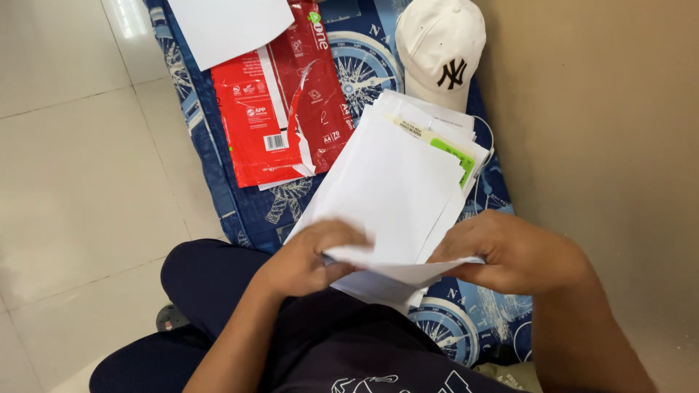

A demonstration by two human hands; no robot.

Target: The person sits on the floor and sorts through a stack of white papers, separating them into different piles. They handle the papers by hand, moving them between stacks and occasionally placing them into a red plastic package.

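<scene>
Both my hands hold a white sheet of paper [397, 266] close to my chest, and its near edge is bent between them. My left hand [309, 255] pinches the sheet's left side. My right hand [506, 251] grips its right side. Just beyond the sheet a loose stack of white papers [397, 178] lies on a blue patterned mat [247, 204], with a green and yellow slip [455, 153] showing near the stack's top right.
A torn red paper-ream wrapper [280, 109] lies on the mat with a white sheet [226, 25] over its top. A white cap [440, 47] sits at the far end. A beige wall [604, 131] runs along the right, pale floor tiles [80, 160] on the left.
</scene>
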